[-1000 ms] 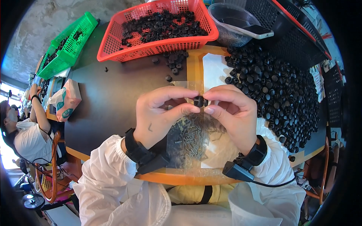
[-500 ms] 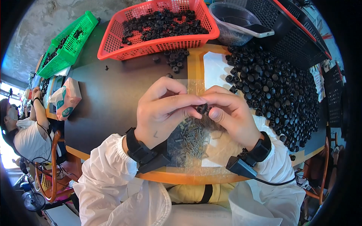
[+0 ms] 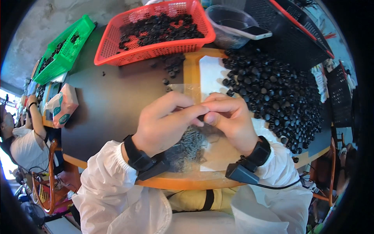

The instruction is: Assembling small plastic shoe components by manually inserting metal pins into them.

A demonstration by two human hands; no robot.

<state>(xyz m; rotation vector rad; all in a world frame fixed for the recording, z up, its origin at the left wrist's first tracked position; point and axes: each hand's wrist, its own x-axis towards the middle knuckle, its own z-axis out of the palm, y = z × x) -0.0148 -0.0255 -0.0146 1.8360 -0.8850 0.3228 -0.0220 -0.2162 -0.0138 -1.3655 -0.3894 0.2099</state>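
Note:
My left hand (image 3: 163, 123) and my right hand (image 3: 229, 121) meet over the middle of the table, fingertips touching. Pinched between them is a small black round plastic part (image 3: 201, 117), mostly covered by the fingers. Both hands are closed on it; whether a screw is in it, I cannot tell. Below the hands, a heap of small metal screws (image 3: 191, 143) lies on a clear plastic sheet. To the right of my right hand spreads a large pile of black round caps (image 3: 272, 93). A few black washer-like pieces (image 3: 171, 72) lie beyond my left hand.
A red basket (image 3: 111, 50) of black pieces stands at the back. Beside it is a clear tub (image 3: 220, 33) with a phone (image 3: 258, 32) on it, then black crates (image 3: 292, 43). At left are a green basket (image 3: 74, 54), a tissue pack (image 3: 67, 103) and a seated person (image 3: 29, 144).
My fingers have closed further around the black part, which now shows less. The view has shifted slightly, so the table and baskets appear farther left.

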